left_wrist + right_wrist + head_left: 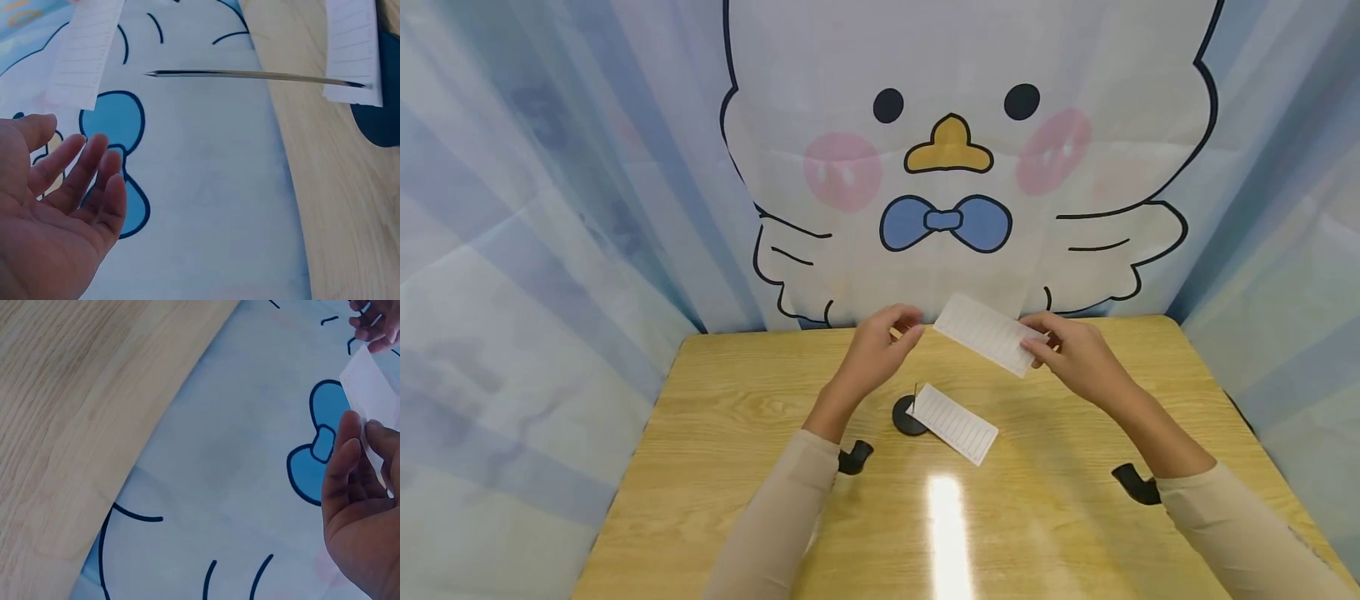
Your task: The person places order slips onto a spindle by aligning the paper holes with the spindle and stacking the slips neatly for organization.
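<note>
My right hand [1075, 354] pinches one end of a lined white paper slip [981, 332] between thumb and fingers, holding it up above the table. In the right wrist view that slip [369, 387] stands out from the thumb and fingertips. Just short of the slip's other end, my left hand [882, 346] is raised with loosely bent fingers and touches nothing; the left wrist view shows its palm [62, 219] bare. Below, a receipt spike with a round black base [910, 417] and thin upright pin [250, 75] carries a second lined slip [957, 423], pierced near one end.
The spike stands on a light wooden table [760, 517]. Behind the table hangs a curtain [940, 275] printed with a cartoon bird, and pale blue curtains [535, 292] flank both sides. A black strap piece [1138, 485] shows at the right wrist, another [855, 458] at the left.
</note>
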`<state>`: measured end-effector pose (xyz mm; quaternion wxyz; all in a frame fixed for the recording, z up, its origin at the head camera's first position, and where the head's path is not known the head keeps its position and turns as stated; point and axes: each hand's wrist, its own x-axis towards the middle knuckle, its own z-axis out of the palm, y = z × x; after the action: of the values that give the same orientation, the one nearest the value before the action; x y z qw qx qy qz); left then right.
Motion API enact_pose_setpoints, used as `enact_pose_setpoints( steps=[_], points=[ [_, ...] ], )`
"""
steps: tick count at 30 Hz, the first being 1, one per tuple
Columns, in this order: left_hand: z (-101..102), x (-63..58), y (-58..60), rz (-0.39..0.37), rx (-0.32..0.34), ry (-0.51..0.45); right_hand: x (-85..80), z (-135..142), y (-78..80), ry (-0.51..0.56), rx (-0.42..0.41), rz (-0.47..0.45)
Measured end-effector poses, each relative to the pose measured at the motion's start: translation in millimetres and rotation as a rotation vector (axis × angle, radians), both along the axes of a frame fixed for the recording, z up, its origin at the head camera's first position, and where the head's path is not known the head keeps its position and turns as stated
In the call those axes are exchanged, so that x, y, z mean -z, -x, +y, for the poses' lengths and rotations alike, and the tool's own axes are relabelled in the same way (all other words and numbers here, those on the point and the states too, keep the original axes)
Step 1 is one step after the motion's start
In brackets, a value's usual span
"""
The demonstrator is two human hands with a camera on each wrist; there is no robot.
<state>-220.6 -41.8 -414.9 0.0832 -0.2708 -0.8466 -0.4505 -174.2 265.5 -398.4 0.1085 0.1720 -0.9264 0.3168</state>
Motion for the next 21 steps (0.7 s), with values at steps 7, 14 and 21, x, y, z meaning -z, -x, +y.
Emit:
enact_pose_setpoints(
  steps=[7,14,21],
  points=[
    [8.3,-10.7,2.2,-0.037,0.006,-0.002,-6.9,-5.5,-1.7,0.010,-0.015,-0.008],
    [11.7,-15.3,1.6,-0.052,-0.017,-0.064,-9.5,-10.0,-2.5,0.033,-0.032,0.005],
    [12.4,-15.7,-3.1,-0.056,-0.036,-0.102,-8.9,-14.5,-7.0,0.039,-0.029,-0.014]
  ],
)
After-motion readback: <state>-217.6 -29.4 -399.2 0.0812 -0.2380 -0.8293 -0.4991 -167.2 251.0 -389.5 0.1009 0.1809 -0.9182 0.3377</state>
